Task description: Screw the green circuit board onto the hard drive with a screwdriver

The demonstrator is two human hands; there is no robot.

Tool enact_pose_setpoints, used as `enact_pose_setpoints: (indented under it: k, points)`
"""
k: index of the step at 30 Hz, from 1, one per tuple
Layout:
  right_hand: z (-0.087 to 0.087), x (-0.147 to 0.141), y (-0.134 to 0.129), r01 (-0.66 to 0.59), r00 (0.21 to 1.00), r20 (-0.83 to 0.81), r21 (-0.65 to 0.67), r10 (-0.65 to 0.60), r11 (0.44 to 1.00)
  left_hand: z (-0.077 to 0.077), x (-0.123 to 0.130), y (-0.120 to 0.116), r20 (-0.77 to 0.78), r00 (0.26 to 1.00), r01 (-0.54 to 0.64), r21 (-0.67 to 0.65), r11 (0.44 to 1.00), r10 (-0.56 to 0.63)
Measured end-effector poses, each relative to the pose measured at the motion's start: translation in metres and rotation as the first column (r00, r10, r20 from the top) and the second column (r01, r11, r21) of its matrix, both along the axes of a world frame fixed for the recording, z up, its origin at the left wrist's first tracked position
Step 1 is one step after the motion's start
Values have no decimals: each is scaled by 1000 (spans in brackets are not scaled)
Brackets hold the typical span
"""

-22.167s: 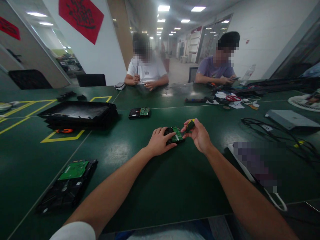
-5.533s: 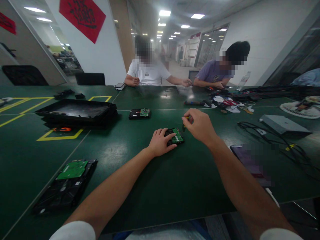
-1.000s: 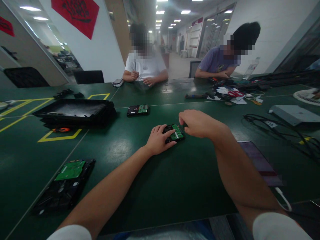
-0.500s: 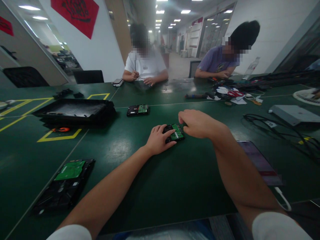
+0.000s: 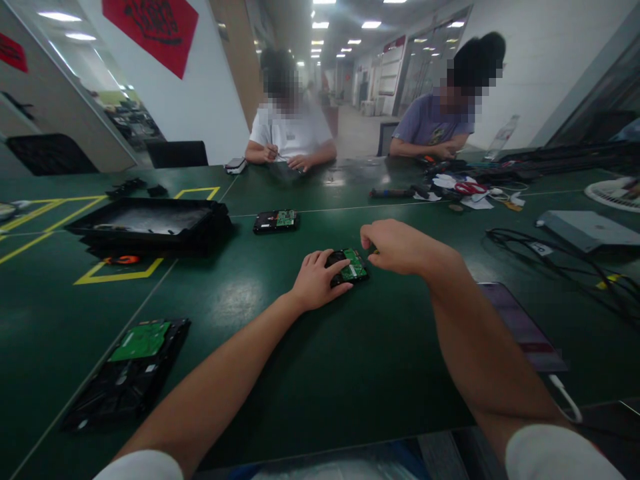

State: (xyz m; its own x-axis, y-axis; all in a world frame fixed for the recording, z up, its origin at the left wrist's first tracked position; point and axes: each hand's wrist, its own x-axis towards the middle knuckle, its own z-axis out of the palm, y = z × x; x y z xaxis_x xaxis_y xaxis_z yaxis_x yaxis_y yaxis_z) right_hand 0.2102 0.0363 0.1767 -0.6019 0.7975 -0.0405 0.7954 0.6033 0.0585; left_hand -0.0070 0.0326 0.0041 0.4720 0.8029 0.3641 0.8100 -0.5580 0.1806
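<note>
A hard drive (image 5: 356, 265) lies on the green table with its green circuit board facing up. My left hand (image 5: 315, 281) grips it from the left, thumb and fingers over the drive's left part, pressing it to the tabletop. Just beyond the drive's right edge, my right hand (image 5: 403, 248) is closed with curled fingers. A tiny yellowish bit shows by its fingertips, but the thing inside is hidden. Another hard drive (image 5: 133, 370) rests at the near left, board up. A further hard drive (image 5: 276, 221) sits farther back, left of centre.
Stacked black trays (image 5: 150, 223) stand at the left, an orange-handled tool (image 5: 123, 260) beside them. To the right are a phone (image 5: 520, 327), black cables (image 5: 560, 267), and a grey box (image 5: 590, 230). Two people sit across the table, near scattered tools and papers (image 5: 465, 187).
My right hand has shifted very slightly to the right and turned a little at the fingers. The left hand and drive stay put. The person at the right has moved their head.
</note>
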Motion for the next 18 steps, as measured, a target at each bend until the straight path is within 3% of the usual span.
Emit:
enact_pose_setpoints:
  k: [18]
  points:
    - [2, -4, -4, 57, 997, 57, 27, -58, 998, -1, 0, 1, -5, 1000, 0, 2, 1000, 0]
